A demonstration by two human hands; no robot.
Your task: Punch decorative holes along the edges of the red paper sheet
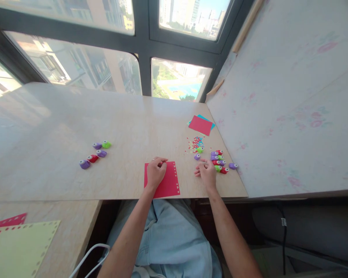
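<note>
Near table edge: red paper (165,181) lies flat, holes along right side. Left hand (156,172) presses on it, fingers curled, so paper stays put. Right hand (206,172) beside it, fingers bent, empty, touching little punches (220,161). More punches (94,154) far left.

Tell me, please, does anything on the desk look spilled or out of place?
Yes: a loose scatter of tiny coloured paper bits lies on the desk beyond the right hand, between the small punches and the stacked red and blue sheets.
</note>
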